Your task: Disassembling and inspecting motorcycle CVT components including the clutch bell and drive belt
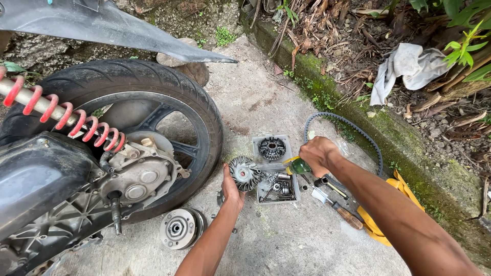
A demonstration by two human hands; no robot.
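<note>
Rough concrete ground beside a mossy kerb carries the work, with the rear wheel of a scooter at nine o'clock, its drive case open under a red shock spring.

At the centre, the left hand is closed around the lower edge of a finned metal pulley face, tilting it up over a shallow tray of small metal parts. The right hand grips a small green bottle, tipped with its nozzle toward the pulley, just beside it. I judge the step in hand to be wetting or cleaning that pulley face over the tray; the next move calls for holding the part steady and turning it so the liquid reaches all the fins while runoff falls in the tray.

A second round part sits in the tray at twelve o'clock. A clutch assembly lies at seven o'clock, a drive belt curves at two o'clock, tools and yellow cloth lie at four o'clock, and a pale rag rests on the leaf litter.
</note>
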